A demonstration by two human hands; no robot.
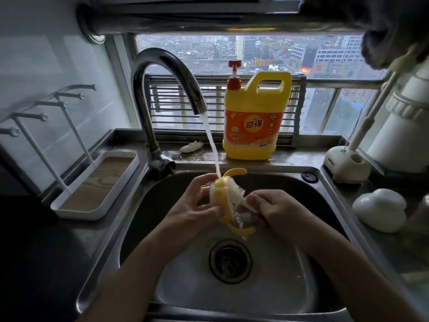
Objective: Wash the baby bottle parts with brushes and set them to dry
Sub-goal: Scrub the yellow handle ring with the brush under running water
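Observation:
Over the steel sink (274,187) my left hand (195,205) grips a yellow bottle collar with two curved handles (220,194), one handle pointing up and one down. My right hand (276,210) holds the handle of a white bristle brush (234,191), whose bristles lie against the collar's rim. Water runs from the chrome tap (167,89) onto the collar and brush, then falls toward the drain (229,260).
A white drying rack (76,212) with a wooden-look tray and upright pegs stands left of the sink. A yellow dish-soap jug (254,126) sits on the ledge behind. At right stand a brush holder (346,166) and a white rounded object (380,209).

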